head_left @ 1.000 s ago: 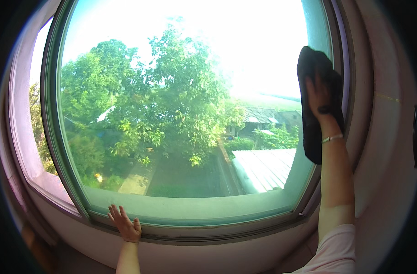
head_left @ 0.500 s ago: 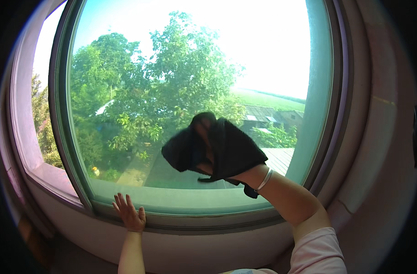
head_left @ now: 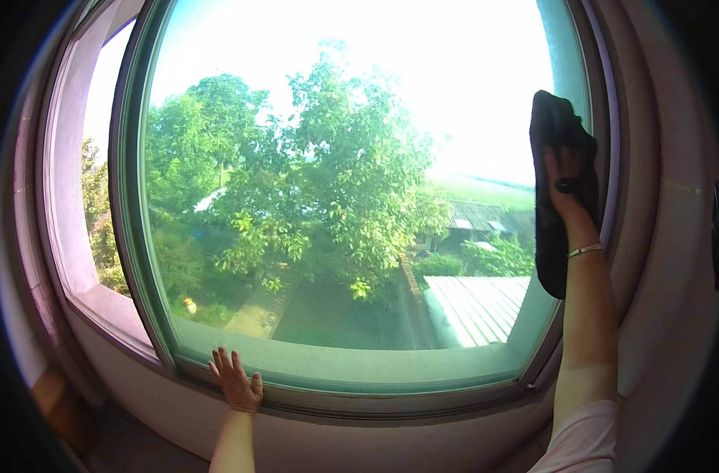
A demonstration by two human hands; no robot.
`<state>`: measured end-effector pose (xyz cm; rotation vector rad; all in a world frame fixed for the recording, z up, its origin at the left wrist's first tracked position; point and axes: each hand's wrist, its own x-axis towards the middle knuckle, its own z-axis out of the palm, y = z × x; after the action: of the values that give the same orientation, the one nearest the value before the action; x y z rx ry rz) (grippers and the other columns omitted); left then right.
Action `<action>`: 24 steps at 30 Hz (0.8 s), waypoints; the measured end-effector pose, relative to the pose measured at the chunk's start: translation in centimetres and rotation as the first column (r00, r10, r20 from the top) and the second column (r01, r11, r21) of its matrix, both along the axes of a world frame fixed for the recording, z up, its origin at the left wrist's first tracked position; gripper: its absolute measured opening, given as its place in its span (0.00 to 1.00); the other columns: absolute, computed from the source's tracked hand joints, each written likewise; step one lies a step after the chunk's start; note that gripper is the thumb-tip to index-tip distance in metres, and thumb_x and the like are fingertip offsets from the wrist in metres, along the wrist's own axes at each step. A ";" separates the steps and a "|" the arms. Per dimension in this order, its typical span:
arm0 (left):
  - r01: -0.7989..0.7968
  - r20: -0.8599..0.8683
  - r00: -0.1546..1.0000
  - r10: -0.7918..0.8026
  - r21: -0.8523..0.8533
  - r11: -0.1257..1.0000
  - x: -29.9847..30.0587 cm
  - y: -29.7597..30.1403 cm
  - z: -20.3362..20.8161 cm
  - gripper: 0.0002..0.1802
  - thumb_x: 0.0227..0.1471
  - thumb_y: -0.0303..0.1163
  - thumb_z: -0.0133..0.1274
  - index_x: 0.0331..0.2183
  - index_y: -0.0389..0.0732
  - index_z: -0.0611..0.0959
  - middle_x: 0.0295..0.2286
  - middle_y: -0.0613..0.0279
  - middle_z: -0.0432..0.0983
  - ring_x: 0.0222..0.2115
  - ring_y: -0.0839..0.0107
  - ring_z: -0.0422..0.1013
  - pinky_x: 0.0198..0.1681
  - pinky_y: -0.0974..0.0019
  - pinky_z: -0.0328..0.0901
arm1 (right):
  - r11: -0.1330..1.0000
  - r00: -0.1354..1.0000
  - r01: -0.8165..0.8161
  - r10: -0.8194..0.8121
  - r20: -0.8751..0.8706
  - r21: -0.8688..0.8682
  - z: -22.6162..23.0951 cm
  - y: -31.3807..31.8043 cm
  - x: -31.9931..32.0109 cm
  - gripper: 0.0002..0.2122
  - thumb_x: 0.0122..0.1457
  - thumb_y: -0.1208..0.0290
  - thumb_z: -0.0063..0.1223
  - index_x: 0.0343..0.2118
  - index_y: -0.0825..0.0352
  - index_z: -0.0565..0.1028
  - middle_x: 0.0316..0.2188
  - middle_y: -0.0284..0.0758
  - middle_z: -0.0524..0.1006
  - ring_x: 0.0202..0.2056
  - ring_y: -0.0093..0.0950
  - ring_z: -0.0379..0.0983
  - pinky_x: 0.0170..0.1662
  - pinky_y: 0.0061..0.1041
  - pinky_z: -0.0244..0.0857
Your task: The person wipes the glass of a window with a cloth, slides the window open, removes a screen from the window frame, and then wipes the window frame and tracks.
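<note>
Stretched up to the right edge of the window pane (head_left: 359, 236), my right hand (head_left: 566, 180) presses a dark cloth (head_left: 550, 252) against the glass beside the frame. The cloth spreads above and below the hand, with my fingers over it and a dark band at one finger; a bracelet circles the wrist. My left hand (head_left: 238, 386) rests with fingers spread on the lower window frame, at the bottom edge of the glass, and holds nothing.
A dark vertical frame bar (head_left: 131, 205) borders the pane on the left, beside another window opening (head_left: 111, 213). Pale wall (head_left: 674, 260) lies to the right. Through the glass show trees (head_left: 359, 165), a light corrugated roof (head_left: 481, 303) and a field.
My right hand has carried the cloth from the middle of the pane up and right to its right edge, and the cloth now lies lengthwise upright. My left hand stays on the lower frame.
</note>
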<state>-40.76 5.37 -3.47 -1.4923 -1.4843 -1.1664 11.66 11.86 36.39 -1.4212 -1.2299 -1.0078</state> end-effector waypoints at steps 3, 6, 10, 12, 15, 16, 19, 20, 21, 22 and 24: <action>0.012 0.008 1.000 -0.012 0.009 1.000 0.4 0.6 -0.3 0.33 0.53 0.47 0.33 0.56 0.40 0.51 0.56 0.44 0.41 0.57 0.43 0.39 0.54 0.38 0.33 | 0.949 0.972 -0.075 0.001 0.234 0.307 2.0 -0.1 3.4 0.28 0.57 0.52 0.34 0.54 0.68 0.57 0.50 0.51 0.61 0.52 0.46 0.55 0.55 0.39 0.46; 0.033 0.018 0.999 -0.033 -0.004 0.999 0.4 0.2 -0.2 0.34 0.53 0.47 0.34 0.56 0.40 0.50 0.56 0.44 0.41 0.57 0.42 0.39 0.54 0.38 0.33 | 0.925 0.892 0.105 -0.251 0.377 0.366 2.7 0.1 1.1 0.26 0.58 0.54 0.34 0.53 0.69 0.59 0.45 0.50 0.66 0.47 0.46 0.61 0.52 0.40 0.51; 0.062 0.020 0.998 -0.061 -0.042 0.997 1.0 -0.2 -0.3 0.33 0.53 0.49 0.32 0.55 0.38 0.52 0.56 0.43 0.41 0.56 0.41 0.39 0.54 0.38 0.35 | 0.941 0.918 0.018 -0.150 0.368 0.339 3.7 -1.9 -11.5 0.26 0.56 0.52 0.35 0.48 0.70 0.64 0.42 0.50 0.69 0.43 0.48 0.65 0.46 0.41 0.58; 0.075 0.004 0.997 -0.075 -0.047 0.996 1.1 -0.9 0.5 0.34 0.54 0.50 0.30 0.55 0.38 0.51 0.56 0.43 0.41 0.56 0.42 0.40 0.54 0.39 0.35 | 0.918 0.896 -0.012 -0.165 0.411 0.395 4.5 -2.4 -17.8 0.26 0.55 0.50 0.37 0.49 0.67 0.63 0.44 0.50 0.67 0.45 0.48 0.64 0.50 0.41 0.54; 0.150 0.023 0.989 -0.148 -0.070 0.986 1.5 -1.3 0.1 0.34 0.54 0.51 0.30 0.54 0.37 0.54 0.56 0.42 0.42 0.56 0.42 0.39 0.54 0.37 0.34 | 0.881 0.806 -0.360 0.128 0.577 0.306 4.5 -3.5 -27.8 0.24 0.55 0.54 0.42 0.47 0.70 0.65 0.41 0.49 0.70 0.43 0.43 0.66 0.49 0.39 0.55; 0.172 0.027 0.985 -0.171 -0.081 0.982 1.7 -1.5 0.1 0.33 0.54 0.51 0.30 0.54 0.37 0.55 0.55 0.42 0.42 0.56 0.42 0.39 0.54 0.37 0.34 | 0.845 0.746 -0.475 0.237 0.622 0.248 3.9 -4.2 -30.9 0.24 0.54 0.54 0.43 0.47 0.69 0.65 0.39 0.46 0.71 0.41 0.42 0.66 0.48 0.39 0.56; 0.275 -0.079 0.956 -0.282 -0.091 0.957 3.3 -1.4 0.1 0.33 0.54 0.51 0.31 0.54 0.38 0.57 0.56 0.45 0.43 0.57 0.45 0.38 0.54 0.37 0.31 | 0.784 0.637 -0.593 0.317 0.703 0.185 1.7 -3.6 -37.6 0.21 0.49 0.55 0.47 0.41 0.66 0.69 0.36 0.41 0.72 0.42 0.38 0.66 0.50 0.35 0.54; 0.285 -0.143 0.944 -0.297 -0.096 0.954 3.5 -1.5 0.0 0.33 0.54 0.51 0.31 0.54 0.39 0.57 0.56 0.46 0.43 0.57 0.46 0.38 0.54 0.37 0.31 | 0.719 0.556 -0.678 0.370 0.744 0.149 0.6 -2.7 -39.8 0.19 0.48 0.56 0.49 0.38 0.65 0.71 0.36 0.40 0.72 0.44 0.36 0.65 0.51 0.34 0.54; 0.322 -0.133 0.935 -0.328 -0.066 0.944 3.4 -1.4 -0.1 0.31 0.52 0.51 0.35 0.52 0.43 0.60 0.55 0.52 0.47 0.55 0.49 0.44 0.53 0.35 0.34 | 0.680 0.482 -0.727 0.404 0.778 0.097 -0.6 -2.7 -41.9 0.18 0.46 0.56 0.51 0.35 0.64 0.72 0.36 0.39 0.72 0.45 0.35 0.65 0.53 0.33 0.53; 0.300 -0.149 0.940 -0.308 -0.074 0.951 2.4 -1.6 0.1 0.31 0.52 0.51 0.35 0.52 0.43 0.61 0.55 0.52 0.47 0.55 0.49 0.45 0.53 0.35 0.34 | 0.770 0.471 -0.638 0.363 0.804 0.025 -1.4 -4.6 -44.3 0.18 0.46 0.55 0.51 0.35 0.63 0.73 0.42 0.39 0.69 0.51 0.34 0.61 0.56 0.35 0.49; 0.313 -0.175 0.931 -0.321 -0.069 0.947 2.8 -1.5 0.2 0.30 0.52 0.51 0.35 0.51 0.43 0.63 0.55 0.53 0.48 0.55 0.51 0.45 0.53 0.36 0.34 | 0.774 0.427 -0.632 0.387 0.817 -0.035 -3.6 -3.9 -46.9 0.16 0.47 0.55 0.49 0.35 0.60 0.74 0.50 0.39 0.64 0.56 0.35 0.52 0.57 0.41 0.44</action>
<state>-37.96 3.86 -3.27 -1.8653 -1.1759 -1.1488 -35.29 7.97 32.79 -0.2094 -1.9155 -1.3313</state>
